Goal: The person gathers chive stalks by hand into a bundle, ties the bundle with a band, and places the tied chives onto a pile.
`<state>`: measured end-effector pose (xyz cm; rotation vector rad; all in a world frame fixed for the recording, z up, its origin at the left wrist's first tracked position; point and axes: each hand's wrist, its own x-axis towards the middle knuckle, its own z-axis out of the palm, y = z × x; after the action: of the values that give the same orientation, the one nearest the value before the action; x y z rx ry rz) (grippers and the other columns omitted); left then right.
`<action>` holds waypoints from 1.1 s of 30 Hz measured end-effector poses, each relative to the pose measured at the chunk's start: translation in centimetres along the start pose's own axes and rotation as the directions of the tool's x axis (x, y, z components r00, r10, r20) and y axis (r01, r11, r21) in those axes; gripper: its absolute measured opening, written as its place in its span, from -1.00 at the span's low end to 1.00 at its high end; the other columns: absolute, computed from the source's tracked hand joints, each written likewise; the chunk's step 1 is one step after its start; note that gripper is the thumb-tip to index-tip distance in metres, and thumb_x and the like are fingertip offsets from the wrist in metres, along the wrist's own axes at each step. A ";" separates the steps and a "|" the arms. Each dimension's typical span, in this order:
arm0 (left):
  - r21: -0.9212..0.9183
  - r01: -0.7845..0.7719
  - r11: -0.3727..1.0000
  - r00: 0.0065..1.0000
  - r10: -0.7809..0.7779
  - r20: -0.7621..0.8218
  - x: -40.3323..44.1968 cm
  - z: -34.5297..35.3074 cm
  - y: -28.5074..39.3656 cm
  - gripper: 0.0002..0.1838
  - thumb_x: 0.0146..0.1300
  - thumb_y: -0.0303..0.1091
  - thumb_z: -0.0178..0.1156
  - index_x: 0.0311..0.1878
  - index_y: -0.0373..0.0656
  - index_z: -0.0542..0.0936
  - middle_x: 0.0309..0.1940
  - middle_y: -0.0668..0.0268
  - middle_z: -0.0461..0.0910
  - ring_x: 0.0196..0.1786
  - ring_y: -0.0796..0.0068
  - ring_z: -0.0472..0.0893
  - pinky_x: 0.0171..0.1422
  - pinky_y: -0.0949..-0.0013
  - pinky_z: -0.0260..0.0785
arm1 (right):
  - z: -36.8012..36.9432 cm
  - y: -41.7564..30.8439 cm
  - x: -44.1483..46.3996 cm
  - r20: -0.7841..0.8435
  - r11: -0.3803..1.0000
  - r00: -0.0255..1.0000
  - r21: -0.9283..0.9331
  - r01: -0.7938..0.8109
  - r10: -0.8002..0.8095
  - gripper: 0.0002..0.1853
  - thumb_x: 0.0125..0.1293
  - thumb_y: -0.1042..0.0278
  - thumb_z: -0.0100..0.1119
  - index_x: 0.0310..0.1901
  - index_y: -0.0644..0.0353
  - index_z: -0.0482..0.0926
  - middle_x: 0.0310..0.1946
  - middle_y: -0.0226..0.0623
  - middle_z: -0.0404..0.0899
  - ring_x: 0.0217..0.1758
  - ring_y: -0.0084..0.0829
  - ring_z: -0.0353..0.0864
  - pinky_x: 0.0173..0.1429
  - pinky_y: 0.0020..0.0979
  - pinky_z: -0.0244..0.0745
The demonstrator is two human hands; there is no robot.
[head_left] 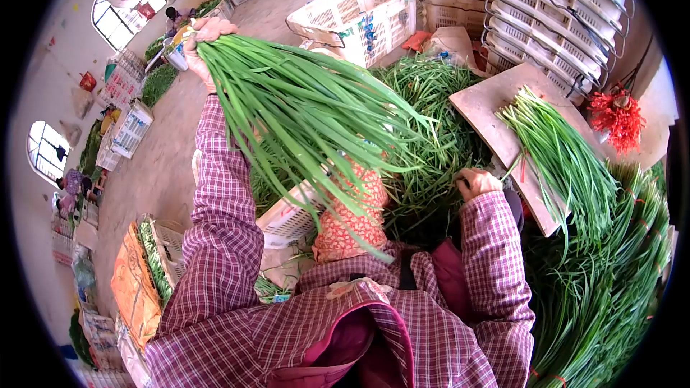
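My left hand (203, 43) is raised at the upper left, its fingers wrapped round the pale root ends of a big bunch of garlic chives (302, 93). The long green leaves fan out to the right and droop over my lap. My right hand (476, 183) is low at the right, fingers curled; whatever they hold, if anything, is hidden. It lies beside the heap of loose chives (431, 115) and left of a board (496, 111). On that board rests a second bunch of chives (560, 151), with a bit of red tie near it.
Tied chive bundles (604, 280) pile up at the lower right. Red ties (616, 118) hang beside stacked white crates (550, 21). A white crate (359, 18) stands ahead; another crate (295, 215) is by my lap. Other people (72, 183) sit along the left wall.
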<state>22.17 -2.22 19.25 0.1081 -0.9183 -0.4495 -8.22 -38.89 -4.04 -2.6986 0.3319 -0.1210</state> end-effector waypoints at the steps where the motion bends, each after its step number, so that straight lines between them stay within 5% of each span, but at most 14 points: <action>1: -0.036 0.015 0.999 0.999 -0.014 0.030 0.1 0.2 0.3 -0.80 -0.02 -0.43 0.20 -0.29 -0.14 0.45 -0.52 0.47 0.39 -0.40 0.55 0.42 -0.07 0.40 0.32 | -0.1 0.5 -0.4 -0.030 1.000 1.000 0.015 -0.007 0.007 -0.80 0.13 0.22 0.21 -0.19 -0.05 0.64 -0.18 -0.30 0.65 -0.11 -0.25 0.64 0.01 -0.25 0.53; 5: -0.047 0.044 0.998 0.997 -0.040 0.070 0.2 0.5 0.3 -0.84 -0.01 -0.45 0.19 -0.31 -0.19 0.48 -0.53 0.45 0.44 -0.38 0.54 0.48 -0.05 0.42 0.33 | -2.5 0.5 -0.3 -0.257 0.992 0.966 0.125 -0.005 0.037 -0.63 0.22 0.09 0.20 0.04 -0.04 0.52 -0.18 -0.18 0.62 -0.12 -0.14 0.63 0.02 -0.20 0.52; 7: 0.031 0.081 0.996 0.994 -0.083 0.074 0.4 1.0 -0.3 -0.83 0.00 -0.46 0.16 -0.29 -0.20 0.46 -0.54 0.43 0.38 -0.39 0.55 0.44 -0.07 0.41 0.30 | -3.9 -1.0 -0.2 -0.392 0.934 0.916 0.351 0.063 0.086 -0.47 0.21 0.03 0.22 0.18 0.03 0.40 -0.09 -0.09 0.60 -0.06 -0.10 0.61 0.07 -0.20 0.49; 10: 0.300 0.077 0.951 0.997 -0.083 0.008 0.4 3.5 -3.6 -0.82 0.08 -0.44 0.13 -0.22 -0.11 0.40 -0.49 0.43 0.29 -0.37 0.54 0.32 -0.04 0.37 0.27 | -6.5 -4.6 0.4 -0.559 0.854 0.827 0.399 0.334 -0.063 -0.18 0.12 -0.09 0.30 0.28 0.26 0.25 0.09 0.08 0.48 0.13 -0.11 0.52 0.22 -0.22 0.39; 14: 0.748 0.090 0.658 0.974 -0.216 0.072 0.5 8.2 -10.3 -0.83 0.14 -0.44 0.12 -0.18 -0.14 0.42 -0.45 0.36 0.43 -0.29 0.48 0.49 0.04 0.29 0.38 | -10.4 -12.8 1.8 -0.693 0.628 0.676 0.415 0.659 -0.251 0.20 -0.12 -0.26 0.42 0.38 0.34 -0.01 0.26 0.18 0.24 0.33 -0.04 0.30 0.37 -0.14 0.22; 15: 0.862 -0.004 0.507 0.981 -0.163 0.100 0.3 9.4 -12.2 -0.82 0.14 -0.48 0.15 -0.18 -0.17 0.44 -0.43 0.32 0.50 -0.30 0.47 0.57 -0.07 0.34 0.46 | -10.6 -14.5 2.7 -0.725 0.582 0.620 0.376 0.721 -0.300 0.28 -0.18 -0.30 0.45 0.42 0.28 -0.09 0.30 0.15 0.19 0.36 -0.04 0.24 0.40 -0.11 0.17; 17: 0.900 -0.070 0.430 0.990 -0.079 0.115 -0.6 12.1 -16.1 -0.81 0.14 -0.51 0.17 -0.17 -0.20 0.45 -0.40 0.28 0.55 -0.31 0.48 0.59 -0.15 0.40 0.47 | -11.0 -17.7 3.9 -0.739 0.609 0.583 0.302 0.734 -0.336 0.40 -0.33 -0.28 0.53 0.43 0.27 -0.15 0.30 0.17 0.16 0.36 0.02 0.21 0.40 -0.07 0.16; 20: 0.864 -0.104 0.492 0.989 -0.042 0.143 -1.1 14.5 -19.2 -0.84 0.14 -0.53 0.13 -0.19 -0.21 0.43 -0.39 0.25 0.48 -0.27 0.44 0.51 -0.04 0.36 0.39 | -10.4 -19.0 5.4 -0.786 0.600 0.516 0.240 0.763 -0.341 0.38 -0.42 -0.08 0.61 0.41 0.25 -0.10 0.22 0.16 0.22 0.28 0.09 0.27 0.37 -0.07 0.18; 23: 0.772 -0.093 0.629 0.988 -0.039 0.151 -0.4 15.9 -20.9 -0.86 0.15 -0.52 0.08 -0.21 -0.18 0.42 -0.40 0.27 0.42 -0.23 0.39 0.43 0.11 0.26 0.28 | -11.7 -17.3 4.5 -0.819 0.627 0.534 0.306 0.716 -0.210 0.16 -0.38 0.19 0.56 0.36 0.19 0.11 0.15 -0.03 0.33 0.23 -0.06 0.32 0.33 -0.12 0.19; 25: 0.612 -0.082 0.787 0.981 -0.046 0.191 0.2 16.7 -22.7 -0.86 0.17 -0.49 0.07 -0.18 -0.15 0.43 -0.40 0.30 0.42 -0.22 0.39 0.43 0.17 0.22 0.25 | -13.2 -15.8 4.0 -0.866 0.748 0.463 0.178 0.640 -0.189 -0.05 -0.21 0.34 0.50 0.31 0.13 0.23 0.01 -0.14 0.54 0.04 -0.25 0.59 0.16 -0.35 0.49; 27: 0.493 0.012 0.870 0.989 -0.081 0.120 0.8 17.1 -24.9 -0.86 0.21 -0.42 0.09 -0.16 -0.13 0.44 -0.38 0.27 0.47 -0.18 0.35 0.49 0.30 0.10 0.24 | -15.9 -13.1 2.3 -0.904 0.805 0.345 0.003 0.593 -0.251 -0.17 -0.18 0.35 0.47 0.24 0.08 0.34 -0.05 -0.17 0.60 -0.05 -0.31 0.65 0.07 -0.40 0.57; 29: 0.424 0.035 0.905 0.980 -0.113 0.161 2.3 17.1 -27.7 -0.82 0.23 -0.35 0.12 -0.12 -0.14 0.47 -0.31 0.18 0.56 -0.08 0.25 0.57 0.34 0.04 0.26 | -19.0 -10.3 0.3 -0.902 0.890 0.311 -0.146 0.433 -0.299 -0.24 -0.17 0.36 0.47 0.18 0.08 0.42 -0.10 -0.17 0.64 -0.11 -0.32 0.69 -0.01 -0.41 0.61; 32: 0.094 0.383 0.919 0.909 -0.393 0.137 4.5 15.9 -32.4 -0.69 0.26 -0.22 0.16 0.01 -0.14 0.51 0.01 0.02 0.57 0.19 0.16 0.50 0.36 0.05 0.31 | -23.7 -4.9 -3.0 -0.856 0.930 0.363 -0.337 0.150 -0.368 -0.26 -0.16 0.36 0.47 0.17 0.00 0.44 -0.12 -0.25 0.66 -0.13 -0.35 0.70 -0.02 -0.40 0.62; 33: -0.060 0.359 0.931 0.933 -0.360 -0.013 3.9 19.9 -34.6 -0.72 0.21 -0.29 0.24 -0.04 -0.16 0.54 -0.17 0.17 0.61 -0.08 0.33 0.58 0.14 0.25 0.43 | -25.1 -3.0 -4.0 -0.834 0.924 0.409 -0.376 0.069 -0.370 -0.28 -0.15 0.35 0.47 0.17 -0.04 0.45 -0.13 -0.26 0.67 -0.12 -0.36 0.70 -0.02 -0.40 0.62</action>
<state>-2.83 -33.07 24.62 0.2322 -0.8633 -0.8133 -14.82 -45.14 19.91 -2.6498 0.2767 -1.7918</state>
